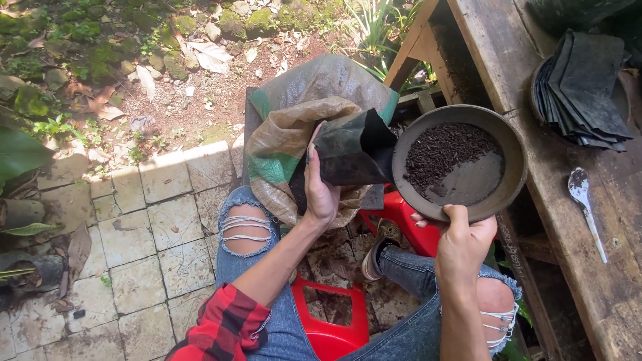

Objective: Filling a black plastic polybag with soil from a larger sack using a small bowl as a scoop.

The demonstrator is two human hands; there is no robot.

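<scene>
Right hand [461, 242] clamps round pan [461, 160] rim at 6 o'clock, soil inside. Left hand [319, 190] grips black grow bag [351, 150], mouth touching pan's 9 o'clock edge. Woven sack [294, 113] behind, opening hidden. Bench [602, 267] crowds 3 o'clock; paving [147, 220] open at 9.

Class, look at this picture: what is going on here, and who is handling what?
A seated person's left hand holds a black plastic planting bag open over a woven sack. The right hand grips the rim of a round dark pan with dark soil in it, tilted toward the bag's mouth. A stack of black bags and a spoon lie on the wooden bench.
</scene>
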